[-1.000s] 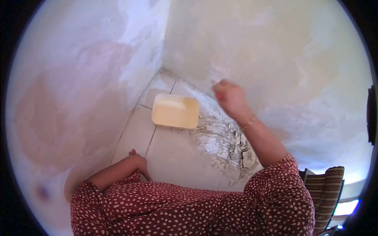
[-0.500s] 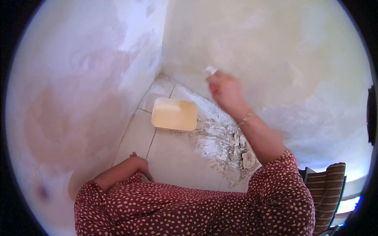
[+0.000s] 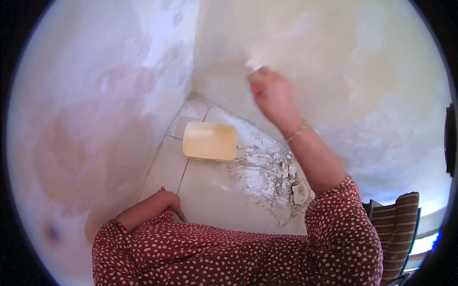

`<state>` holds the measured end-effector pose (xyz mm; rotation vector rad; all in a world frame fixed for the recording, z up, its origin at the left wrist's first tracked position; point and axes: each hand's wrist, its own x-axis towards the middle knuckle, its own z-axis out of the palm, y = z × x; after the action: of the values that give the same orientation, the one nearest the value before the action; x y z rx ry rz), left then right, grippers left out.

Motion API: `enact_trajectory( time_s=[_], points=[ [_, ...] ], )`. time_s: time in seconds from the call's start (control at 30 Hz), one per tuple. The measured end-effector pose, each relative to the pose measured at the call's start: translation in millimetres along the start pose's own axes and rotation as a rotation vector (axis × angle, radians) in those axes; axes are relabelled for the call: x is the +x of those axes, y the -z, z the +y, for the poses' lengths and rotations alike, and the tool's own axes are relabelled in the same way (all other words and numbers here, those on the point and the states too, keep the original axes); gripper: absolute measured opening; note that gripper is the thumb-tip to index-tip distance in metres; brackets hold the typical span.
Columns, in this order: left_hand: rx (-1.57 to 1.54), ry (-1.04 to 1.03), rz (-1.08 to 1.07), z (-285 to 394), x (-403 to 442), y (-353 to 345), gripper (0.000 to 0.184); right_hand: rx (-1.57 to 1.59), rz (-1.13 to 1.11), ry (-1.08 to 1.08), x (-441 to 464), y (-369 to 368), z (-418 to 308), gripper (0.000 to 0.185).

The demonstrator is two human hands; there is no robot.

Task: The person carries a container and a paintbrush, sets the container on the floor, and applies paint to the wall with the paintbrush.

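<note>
My right hand [image 3: 274, 97] is raised against the right wall, blurred by motion. It is closed around a small tool [image 3: 254, 64] with a pale, whitish end and a bit of red at the grip; the blur hides its exact kind. The pale end is at the wall surface. Below and to the left, a cream-yellow rectangular tub [image 3: 210, 141] sits on the floor tiles; what is inside it is hard to make out. My left hand [image 3: 171, 200] rests low at the left beside my lap, fingers apart and holding nothing.
Broken plaster pieces [image 3: 300, 193] and white residue [image 3: 260, 167] lie on the tiled floor along the right wall [image 3: 329, 71]. The patchy left wall [image 3: 95, 105] meets it in a corner. A brown striped chair [image 3: 393, 233] stands at the lower right.
My right hand has moved up the right wall with the tool. My left hand stays in place. The tub and floor appear slightly lower in view.
</note>
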<state>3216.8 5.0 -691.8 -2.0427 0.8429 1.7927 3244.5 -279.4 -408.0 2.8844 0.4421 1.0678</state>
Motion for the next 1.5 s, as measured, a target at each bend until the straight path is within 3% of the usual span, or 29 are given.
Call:
enact_trajectory(
  time_s=[0.07,0.1,0.2,0.3,0.43,0.53,0.67,0.73,0.83,0.97,1.07,1.17,1.27,1.33,1.4,1.5],
  points=[
    [0.002,-0.050,-0.050,-1.0,-4.5,5.4,0.123,-0.003,-0.289,0.016,-20.0,-62.2,5.3,0.010],
    [0.019,0.000,0.031,-3.1,6.7,0.9,0.121,-0.036,-0.481,0.026,-28.7,-85.6,10.7,0.011],
    [0.052,0.097,0.146,-12.0,31.6,-12.5,0.116,0.000,-0.504,-0.021,-45.1,-122.9,42.7,0.013],
    [0.045,0.052,0.058,-4.9,9.0,-2.6,0.114,0.050,-0.329,-0.083,-13.2,-64.8,47.6,0.012],
    [0.006,-0.021,0.060,-1.1,-12.3,4.8,0.114,0.075,0.283,0.127,3.4,38.9,30.6,0.008],
    [0.003,-0.027,0.053,-0.2,-7.8,5.0,0.114,0.025,0.275,0.044,-25.5,71.0,15.7,0.015],
    [0.067,-0.022,0.016,-4.6,9.2,7.3,0.115,0.001,-0.432,-0.189,-121.0,1.0,25.4,0.020],
    [0.112,0.000,0.042,-9.0,20.7,4.4,0.119,0.059,-0.675,-0.300,-178.0,-51.1,50.6,0.020],
    [0.132,0.016,0.114,-23.6,50.5,-9.5,0.124,0.089,-0.670,-0.318,-233.1,-87.4,76.3,0.015],
    [0.205,0.090,0.125,-24.4,58.5,-11.2,0.129,0.045,-0.477,-0.352,-228.1,-82.3,111.3,0.015],
    [0.147,0.059,0.125,-20.4,48.2,-6.0,0.127,0.047,-0.236,-0.370,-171.4,2.1,89.4,0.020],
    [0.082,0.019,0.133,-18.3,38.5,-1.3,0.124,-0.111,0.093,-0.213,-143.1,60.9,55.2,0.022],
    [0.102,-0.015,0.058,-17.1,35.0,3.1,0.123,-0.014,0.013,-0.107,-157.4,40.8,59.9,0.018],
    [0.122,-0.053,-0.044,-21.8,38.1,9.5,0.124,0.020,-0.390,-0.182,-182.8,-5.5,71.0,0.013],
    [0.147,-0.051,-0.035,-28.2,52.1,9.2,0.127,0.011,-0.441,-0.237,-213.5,-47.6,92.7,0.012],
    [0.194,0.013,0.117,-39.7,67.2,-11.3,0.132,-0.009,-0.481,-0.349,-205.7,-34.5,105.1,0.012]
  ],
)
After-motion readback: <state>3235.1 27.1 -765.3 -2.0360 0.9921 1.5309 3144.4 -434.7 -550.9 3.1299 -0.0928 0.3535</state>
